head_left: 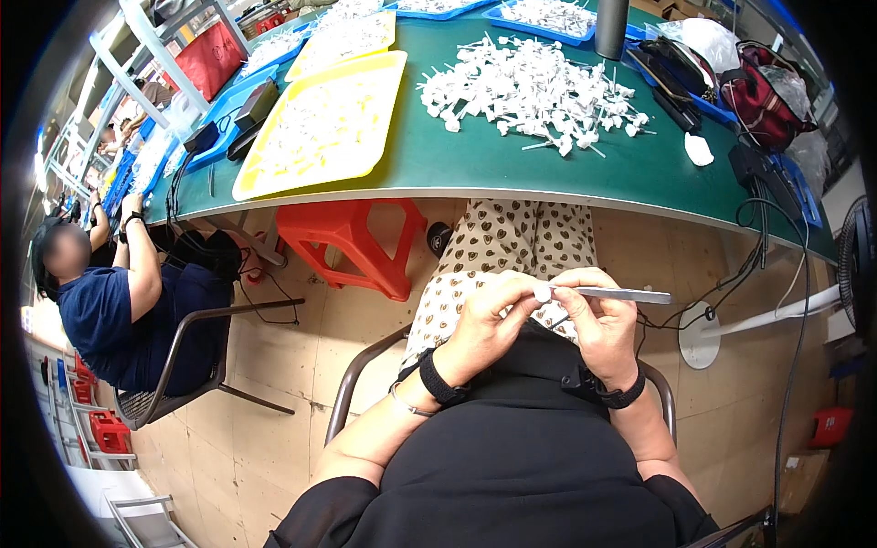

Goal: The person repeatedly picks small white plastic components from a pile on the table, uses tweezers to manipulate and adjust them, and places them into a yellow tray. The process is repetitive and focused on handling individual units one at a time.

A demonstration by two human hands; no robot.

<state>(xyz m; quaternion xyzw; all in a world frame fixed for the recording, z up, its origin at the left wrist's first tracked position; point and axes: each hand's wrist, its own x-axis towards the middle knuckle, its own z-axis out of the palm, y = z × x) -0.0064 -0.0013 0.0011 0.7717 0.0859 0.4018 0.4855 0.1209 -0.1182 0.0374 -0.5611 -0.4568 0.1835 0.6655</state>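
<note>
Over my lap, my left hand [482, 327] pinches a small white plastic piece [543, 294] between thumb and fingertips. Close beside it, my right hand [603, 331] is closed on a slim grey metal tool that looks like tweezers [630, 295]. The tool's broad end sticks out to the right, and its other end is hidden by my fingers near the white piece. On the green table [457, 169] ahead lies a loose heap of similar white stemmed plastic pieces [539, 91]. A yellow tray [395, 100] to its left holds many small pale pieces.
Blue trays [585, 38] of white parts line the table's far side. Bags [763, 100] and a dark cylinder [611, 27] stand at the right. Cables hang near a fan [854, 265]. A red stool [352, 242] is under the table; a co-worker [137, 301] sits left.
</note>
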